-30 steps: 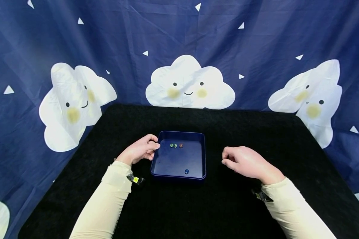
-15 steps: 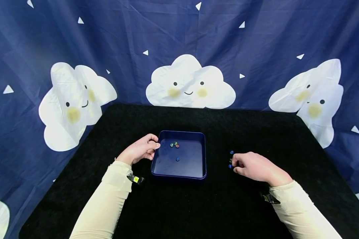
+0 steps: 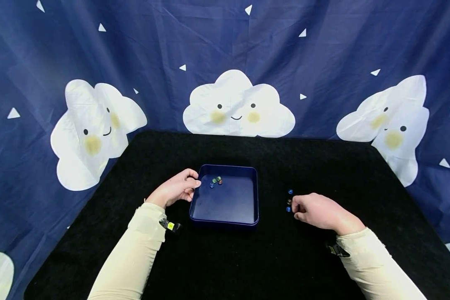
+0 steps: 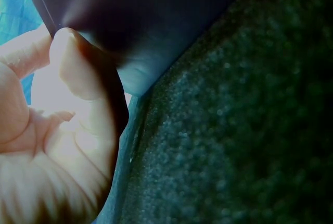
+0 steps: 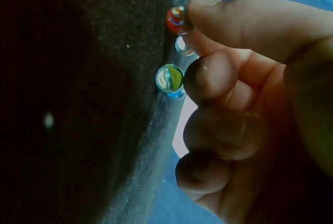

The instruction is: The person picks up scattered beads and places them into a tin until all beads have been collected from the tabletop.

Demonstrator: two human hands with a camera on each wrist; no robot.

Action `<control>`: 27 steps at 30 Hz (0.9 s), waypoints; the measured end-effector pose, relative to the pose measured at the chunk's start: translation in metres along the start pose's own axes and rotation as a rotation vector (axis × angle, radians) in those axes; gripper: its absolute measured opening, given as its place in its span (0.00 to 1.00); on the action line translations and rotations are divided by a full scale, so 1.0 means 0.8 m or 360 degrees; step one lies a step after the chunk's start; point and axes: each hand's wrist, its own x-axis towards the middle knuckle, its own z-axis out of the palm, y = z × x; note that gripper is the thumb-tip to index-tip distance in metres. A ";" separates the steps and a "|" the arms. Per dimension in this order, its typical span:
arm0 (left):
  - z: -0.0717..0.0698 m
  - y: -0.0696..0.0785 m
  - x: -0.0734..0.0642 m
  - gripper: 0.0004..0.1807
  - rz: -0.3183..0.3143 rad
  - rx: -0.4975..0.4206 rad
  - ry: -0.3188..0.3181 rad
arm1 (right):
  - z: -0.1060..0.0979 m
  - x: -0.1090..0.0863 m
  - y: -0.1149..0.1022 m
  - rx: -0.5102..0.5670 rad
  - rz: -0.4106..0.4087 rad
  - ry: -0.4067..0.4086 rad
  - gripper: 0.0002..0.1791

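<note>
A dark blue square tray [image 3: 225, 208] rests on the black cloth. My left hand [image 3: 177, 185] grips its left wall, the thumb over the rim and the fingers outside; in the left wrist view the thumb [image 4: 78, 67] lies at the tray's edge. Inside sit two green marbles, a reddish marble [image 3: 220, 182] and a blue marble [image 3: 211, 185]. My right hand [image 3: 316, 211] bends its fingers low beside loose marbles right of the tray. The right wrist view has a red marble [image 5: 177, 20] at the thumb tip; I cannot tell whether it is pinched. A green-yellow marble [image 5: 170, 78] lies near the curled fingers.
Blue marbles, one of them farther back [image 3: 290, 191], lie left of my right hand with a brownish marble [image 3: 289, 201] between them. Black cloth [image 3: 232, 262] covers the table. A blue curtain [image 3: 157, 50] with smiling clouds stands behind it.
The blue marble has rolled from the tray's near side to the back left, beside the others. My right hand has moved right, uncovering loose marbles. My left hand keeps its place.
</note>
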 end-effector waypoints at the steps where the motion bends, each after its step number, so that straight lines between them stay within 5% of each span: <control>1: 0.000 0.000 0.000 0.26 -0.0001 0.0000 0.0002 | 0.001 0.000 0.000 -0.0005 0.0013 -0.0005 0.11; 11: -0.001 -0.005 0.002 0.21 0.0014 0.0003 0.0019 | -0.001 0.003 -0.003 -0.0050 0.0084 0.0011 0.09; 27: -0.002 -0.007 0.006 0.23 0.0019 0.0003 0.0017 | -0.005 0.021 -0.024 -0.0056 -0.0062 0.0263 0.09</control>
